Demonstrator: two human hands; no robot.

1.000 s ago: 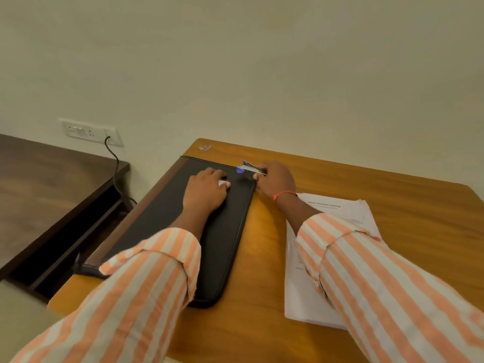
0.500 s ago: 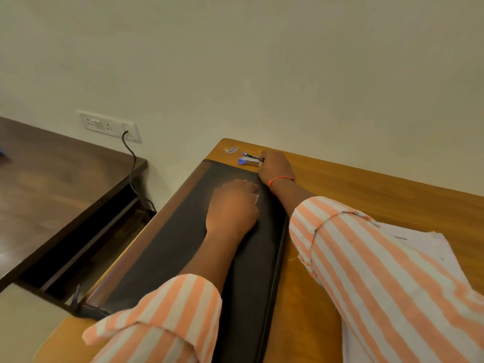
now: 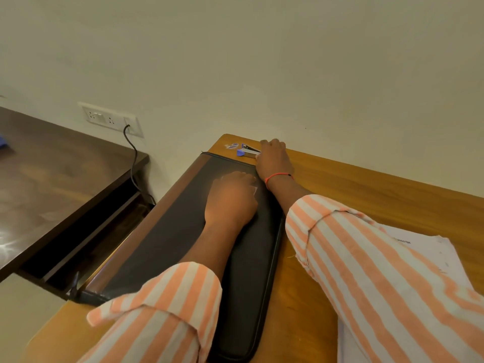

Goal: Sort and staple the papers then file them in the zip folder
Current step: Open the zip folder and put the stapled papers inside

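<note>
Clasping stapler (image 3: pixel 248 151) with right grip (image 3: pixel 273 159) at table (image 3: pixel 366 184) corner. Left grip (image 3: pixel 231 197) on zip folder (image 3: pixel 170 231), can't tell if grasping anything. Yet to file loose papers (image 3: pixel 424 252) alongside.

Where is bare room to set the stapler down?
Bare wood lies at the far right of the table, between the right sleeve, the wall and the papers. A narrow strip runs between the zip folder and that sleeve. The far left corner is crowded: stapler, sticker, right hand.

The sleeve (image 3: pixel 366 258) hides much of the papers (image 3: pixel 429 252); left hand (image 3: pixel 230 197) blurred.
</note>
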